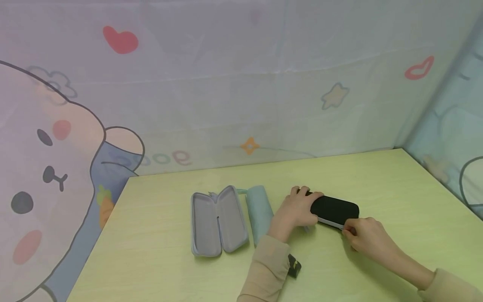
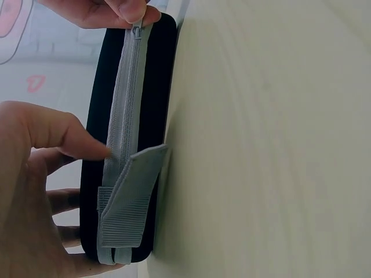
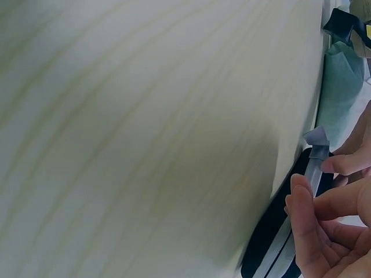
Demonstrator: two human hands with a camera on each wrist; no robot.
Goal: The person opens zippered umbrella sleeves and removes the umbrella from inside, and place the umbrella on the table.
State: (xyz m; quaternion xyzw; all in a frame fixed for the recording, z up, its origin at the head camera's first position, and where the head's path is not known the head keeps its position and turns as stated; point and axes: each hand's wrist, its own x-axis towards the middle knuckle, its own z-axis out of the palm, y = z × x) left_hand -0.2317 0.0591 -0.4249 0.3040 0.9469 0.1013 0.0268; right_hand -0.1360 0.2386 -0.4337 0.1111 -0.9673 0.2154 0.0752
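A black zip case (image 1: 333,209) with a grey zipper band lies on the table, right of centre. My left hand (image 1: 296,207) grips its left end, fingers over the far side and thumb by the zipper in the left wrist view. At the other end my right hand (image 1: 371,239) pinches the zipper pull (image 2: 138,26) between thumb and forefinger. Along the zipper track (image 2: 128,98) the teeth run toward a grey ribbed fabric tab (image 2: 130,202) that sticks out near the left hand's end.
Left of the hands, an unfolded grey case (image 1: 205,226) shows its two hollow halves. Beside it lies a teal pouch (image 1: 260,201), partly behind my left forearm. A dark strap (image 1: 294,266) with a yellow mark sits at the left sleeve. A printed cloth (image 1: 226,84) hangs behind the table.
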